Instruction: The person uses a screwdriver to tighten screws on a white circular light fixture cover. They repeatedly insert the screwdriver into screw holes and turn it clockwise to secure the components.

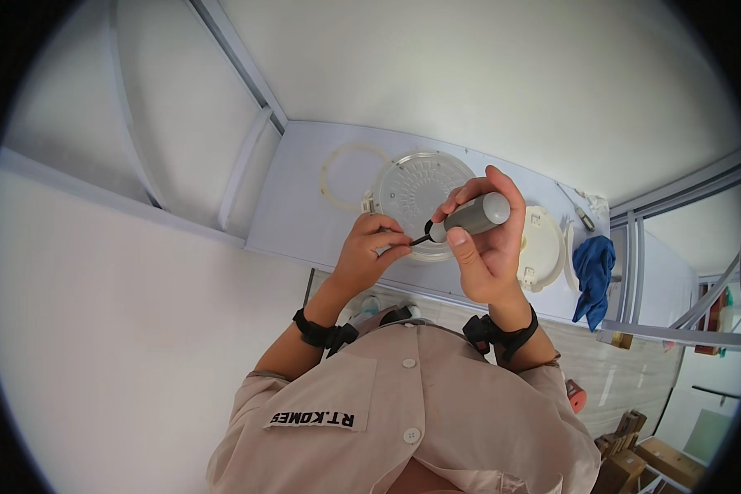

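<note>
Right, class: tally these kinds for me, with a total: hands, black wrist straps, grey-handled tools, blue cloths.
Hands: 2 (left hand, right hand)
Black wrist straps: 2 (left strap, right strap)
Grey-handled tools: 2 (held tool, lying tool)
Blue cloths: 1 (blue cloth)
Total: 7

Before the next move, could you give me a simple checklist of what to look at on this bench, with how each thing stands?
1. Right hand gripping the grey cylindrical tool handle: ok, fingers wrapped round it.
2. Left hand gripping the thin black shaft: cannot tell; its fingertips meet the shaft's end.
3. Shaft's tip touching the round translucent ribbed disc: cannot tell, fingers hide the tip.
4. Crumpled blue cloth away from both hands: ok, at the bench's right end.
5. Thin pale ring apart from the hands: ok, left of the disc.
</note>
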Motion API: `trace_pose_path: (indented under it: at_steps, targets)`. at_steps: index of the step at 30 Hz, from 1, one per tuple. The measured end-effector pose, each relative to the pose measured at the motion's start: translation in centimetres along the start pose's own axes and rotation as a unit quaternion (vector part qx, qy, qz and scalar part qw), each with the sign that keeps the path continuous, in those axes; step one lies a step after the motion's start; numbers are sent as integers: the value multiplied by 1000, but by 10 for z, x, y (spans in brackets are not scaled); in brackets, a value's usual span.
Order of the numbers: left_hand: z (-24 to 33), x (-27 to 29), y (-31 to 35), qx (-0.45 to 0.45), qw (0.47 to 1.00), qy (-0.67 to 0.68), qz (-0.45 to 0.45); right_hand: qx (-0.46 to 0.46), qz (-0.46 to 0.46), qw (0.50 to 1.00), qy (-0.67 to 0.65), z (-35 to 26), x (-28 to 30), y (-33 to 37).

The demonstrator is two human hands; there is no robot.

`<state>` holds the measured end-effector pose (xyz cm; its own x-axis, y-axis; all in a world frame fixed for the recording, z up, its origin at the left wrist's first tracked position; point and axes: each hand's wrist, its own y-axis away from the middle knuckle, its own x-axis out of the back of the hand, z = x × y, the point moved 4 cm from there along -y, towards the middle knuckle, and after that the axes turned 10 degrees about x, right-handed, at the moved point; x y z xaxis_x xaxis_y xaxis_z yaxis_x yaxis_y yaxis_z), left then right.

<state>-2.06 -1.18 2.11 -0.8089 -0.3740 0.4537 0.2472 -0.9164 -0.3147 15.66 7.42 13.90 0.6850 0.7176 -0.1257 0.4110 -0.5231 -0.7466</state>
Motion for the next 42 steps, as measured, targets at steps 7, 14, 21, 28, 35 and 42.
trace_pose_path:
  at_steps: [7,14,21,28,35,42]
  targets:
    - [0,1,0,-5,1000,5,0,4,-5,1000,-2,2,-2,0]
    - [1,1,-1,-3,1000,10,-3,0,-28,1000,2,1,-2,-2]
    - [-3,1,1,4,1000,18,-11,-10,-77,997,15,-3,-3,-4]
    - [-5,-1,1,1,1000,11,-11,14,-38,999,5,-1,-4,-9]
    - [-4,0,2,6,1000,13,0,45,-143,979,140,-7,0,-12]
    - [-4,-1,1,1,1000,19,-3,83,-75,975,192,-5,-2,-10]
